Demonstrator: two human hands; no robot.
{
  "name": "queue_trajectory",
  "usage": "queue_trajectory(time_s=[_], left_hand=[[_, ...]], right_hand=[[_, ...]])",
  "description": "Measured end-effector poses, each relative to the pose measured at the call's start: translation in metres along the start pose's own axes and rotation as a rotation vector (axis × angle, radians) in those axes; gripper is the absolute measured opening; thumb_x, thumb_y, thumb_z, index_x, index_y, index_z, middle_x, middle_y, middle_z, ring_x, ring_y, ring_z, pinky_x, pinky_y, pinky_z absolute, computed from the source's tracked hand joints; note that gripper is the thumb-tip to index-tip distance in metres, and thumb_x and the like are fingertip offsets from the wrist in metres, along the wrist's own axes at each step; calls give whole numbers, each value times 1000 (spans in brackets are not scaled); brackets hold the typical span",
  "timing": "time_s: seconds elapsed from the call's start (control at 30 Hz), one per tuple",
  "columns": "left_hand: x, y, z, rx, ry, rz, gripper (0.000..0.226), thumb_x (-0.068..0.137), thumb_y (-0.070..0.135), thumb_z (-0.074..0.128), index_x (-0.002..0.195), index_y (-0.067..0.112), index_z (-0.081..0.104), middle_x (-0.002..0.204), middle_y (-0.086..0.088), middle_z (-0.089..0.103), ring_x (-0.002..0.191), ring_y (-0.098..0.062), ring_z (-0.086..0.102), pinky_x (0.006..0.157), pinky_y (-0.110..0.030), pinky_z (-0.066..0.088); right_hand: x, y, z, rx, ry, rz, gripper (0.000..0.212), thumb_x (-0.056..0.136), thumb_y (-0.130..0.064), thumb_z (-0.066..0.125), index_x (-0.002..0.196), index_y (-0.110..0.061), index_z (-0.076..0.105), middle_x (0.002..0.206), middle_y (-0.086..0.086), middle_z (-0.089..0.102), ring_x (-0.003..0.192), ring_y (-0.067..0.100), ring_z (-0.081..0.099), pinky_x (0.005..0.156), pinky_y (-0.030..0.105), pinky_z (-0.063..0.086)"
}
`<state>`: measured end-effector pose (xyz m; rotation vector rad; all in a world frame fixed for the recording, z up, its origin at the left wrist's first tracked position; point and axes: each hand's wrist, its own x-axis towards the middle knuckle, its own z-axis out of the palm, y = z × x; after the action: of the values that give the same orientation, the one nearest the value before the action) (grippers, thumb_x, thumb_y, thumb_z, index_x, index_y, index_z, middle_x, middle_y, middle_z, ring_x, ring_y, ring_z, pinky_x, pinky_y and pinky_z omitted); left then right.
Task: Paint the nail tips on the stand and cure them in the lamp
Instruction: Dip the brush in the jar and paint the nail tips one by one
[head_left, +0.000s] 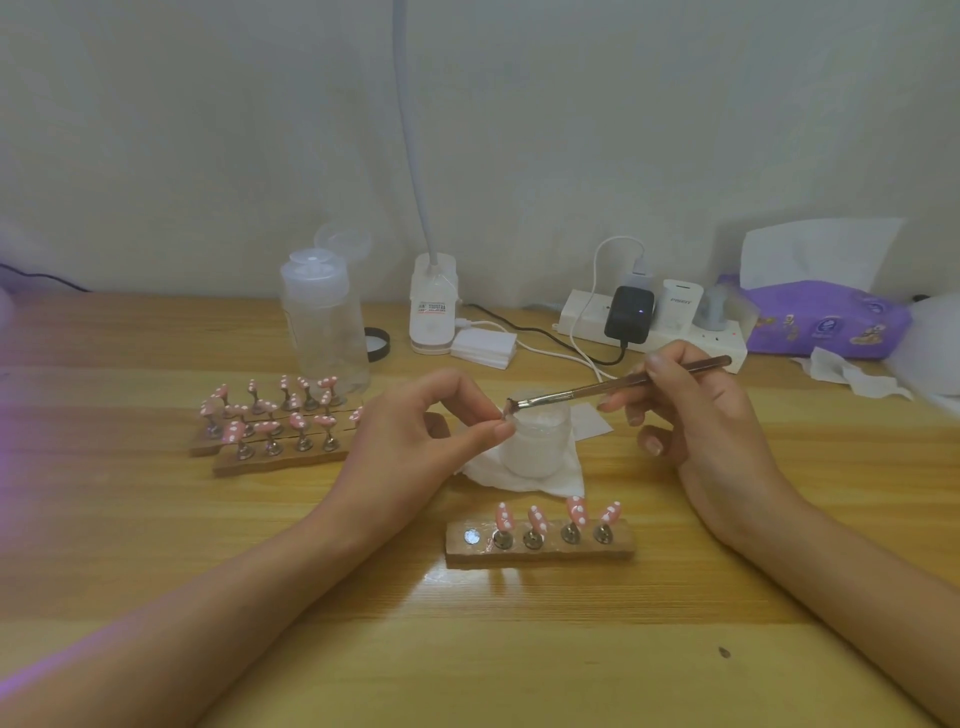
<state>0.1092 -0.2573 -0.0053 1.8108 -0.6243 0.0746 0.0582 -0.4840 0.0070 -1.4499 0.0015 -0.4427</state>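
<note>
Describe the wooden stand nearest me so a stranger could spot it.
On the wooden table, find the white jar in the middle. Just nearer the person lies a lone wooden stand. Unlike the stands grouped at the left, it holds four pink dotted nail tips, its left end slot bare.

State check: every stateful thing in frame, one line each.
Left hand: pinches a nail tip.
Right hand: holds brush, bristles at that tip.
Jar: no lid on, stands on tissue.
Near stand: four tips, leftmost slot empty.
Far stands: loaded with tips.
Bottle: flip cap open.
Charger: plugged in, light on.
</note>
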Motion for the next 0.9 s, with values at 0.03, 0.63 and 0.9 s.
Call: queue_trajectory(time_s=[0.03, 0.63, 0.9], left_hand=[[0, 0, 0, -3, 0, 0, 13, 79, 30, 80, 76, 22, 71, 85, 10, 73, 47, -1, 42, 51, -13, 41], [-1, 0, 0, 17, -6, 11, 11, 82, 24, 79, 78, 22, 69, 88, 13, 73, 47, -6, 40, 52, -17, 40], [-1, 1, 0, 4, -5, -5, 12, 82, 25, 79, 77, 23, 68, 90, 12, 74, 49, -12, 41, 55, -31, 45]], right_hand=[[0, 1, 0, -23, 6, 12, 24, 99, -24, 52, 76, -22, 57, 75, 10, 73, 61, 9, 58, 44, 18, 40], [0, -1, 1, 37, -2, -33, 21, 93, -33, 56, 75, -23, 57, 74, 10, 73, 57, 8, 54, 43, 17, 39], [0, -1, -1, 37, 22, -17, 23, 95, -31, 55, 73, -26, 58, 74, 9, 73, 56, 7, 53, 42, 17, 37]])
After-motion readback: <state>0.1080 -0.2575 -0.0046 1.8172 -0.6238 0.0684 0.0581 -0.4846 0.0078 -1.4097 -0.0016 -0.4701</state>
